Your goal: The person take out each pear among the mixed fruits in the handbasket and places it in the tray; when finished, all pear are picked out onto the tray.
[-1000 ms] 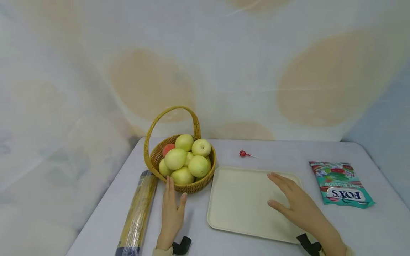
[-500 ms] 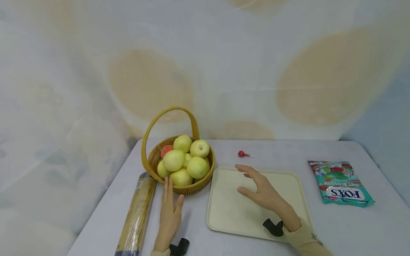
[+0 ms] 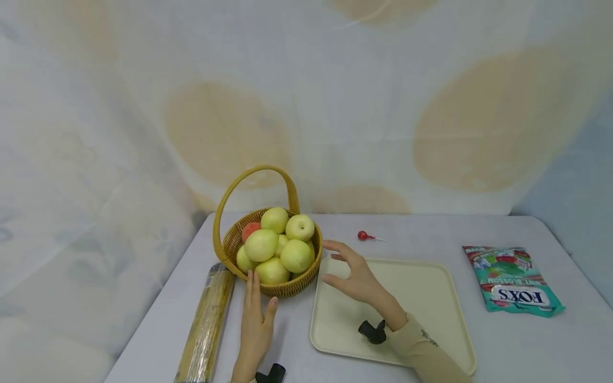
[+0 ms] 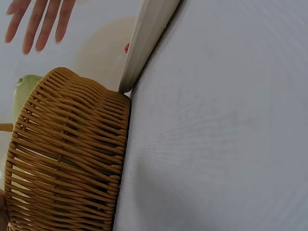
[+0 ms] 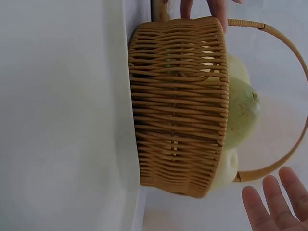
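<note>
A woven wicker basket (image 3: 287,289) with a tall handle holds several yellow-green fruits (image 3: 261,245) and one red fruit (image 3: 250,230). My left hand (image 3: 255,330) has its fingers straight, with the fingertips at the basket's front rim. At the basket's right side, my right hand (image 3: 355,274) is spread over the left part of a cream tray (image 3: 392,308), holding nothing. The right wrist view shows the right hand's fingers (image 5: 276,202) beside the handle, apart from the wicker. In the left wrist view the basket wall (image 4: 72,154) hides most of the fruit.
Left of the basket lies a long, plastic-wrapped bundle of yellowish sticks (image 3: 206,324). A red lollipop (image 3: 364,235) lies behind the tray. On the right is a green Fox's candy bag (image 3: 512,279). Printed cloth (image 3: 354,106) hangs behind the white table.
My right hand has moved left across the tray to the basket's right side. The left hand has stayed at the front rim, and the basket has not visibly moved.
</note>
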A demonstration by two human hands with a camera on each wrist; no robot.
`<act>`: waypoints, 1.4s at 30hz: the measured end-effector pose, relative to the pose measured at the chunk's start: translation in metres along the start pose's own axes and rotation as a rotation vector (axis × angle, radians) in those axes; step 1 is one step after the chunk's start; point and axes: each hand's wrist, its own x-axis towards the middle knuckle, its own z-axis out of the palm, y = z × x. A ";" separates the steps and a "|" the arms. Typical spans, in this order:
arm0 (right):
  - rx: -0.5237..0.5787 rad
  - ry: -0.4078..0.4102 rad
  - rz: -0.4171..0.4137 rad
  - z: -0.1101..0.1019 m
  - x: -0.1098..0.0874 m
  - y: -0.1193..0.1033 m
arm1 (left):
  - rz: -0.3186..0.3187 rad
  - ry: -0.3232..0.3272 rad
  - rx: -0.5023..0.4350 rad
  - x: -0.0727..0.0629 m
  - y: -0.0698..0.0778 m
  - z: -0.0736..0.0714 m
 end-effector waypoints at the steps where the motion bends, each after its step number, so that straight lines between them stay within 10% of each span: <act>1: -0.001 -0.003 0.000 0.003 0.002 0.000 | 0.000 -0.001 0.000 0.000 0.000 0.000; 21: -0.007 -0.043 -0.007 0.038 0.028 0.012 | 0.013 0.020 0.028 -0.001 -0.001 0.001; 42: -0.356 -0.038 -0.041 0.071 0.054 0.031 | 0.033 0.030 0.044 0.000 0.001 0.001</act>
